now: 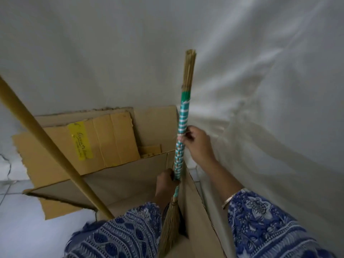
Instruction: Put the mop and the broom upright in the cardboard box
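A straw broom (183,118) with a teal and white woven handle stands nearly upright, its bristle end down inside the open cardboard box (130,175). My right hand (197,144) grips the handle near its middle. My left hand (166,183) holds the handle lower down, just above the bristles. A long yellowish wooden pole (46,144), likely the mop's handle, leans diagonally from the upper left into the box; its lower end is hidden behind my left sleeve.
The box stands in a corner against a white wall (111,53), its back flaps (104,138) leaning on the wall. White draped cloth (270,108) hangs along the right side. Pale floor tiles (22,229) show at lower left.
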